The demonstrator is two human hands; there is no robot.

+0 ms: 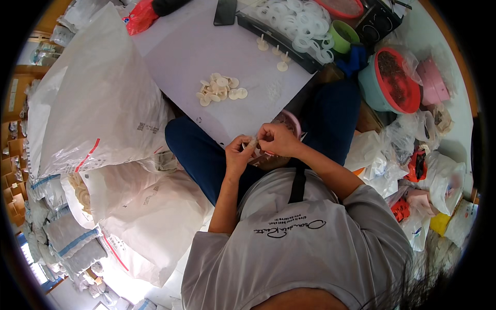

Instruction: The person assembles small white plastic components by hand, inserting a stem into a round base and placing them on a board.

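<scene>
On a pale work board [206, 57] strewn with a pile of cream discs [221, 89] at 12 o'clock, a small cream part [252, 143] is pinched between the left hand [238, 154] and right hand [278, 139], best aligned squarely before pressing.

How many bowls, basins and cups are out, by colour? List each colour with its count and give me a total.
Pink: 2 (lap bowl, tub at right)
Green: 1 (cup)
Teal: 1 (basin)
Red: 2 (strainer in the basin, bowl at top edge)
Total: 6
Left hand and right hand pinch a small pale piece above the lap bowl.
</scene>
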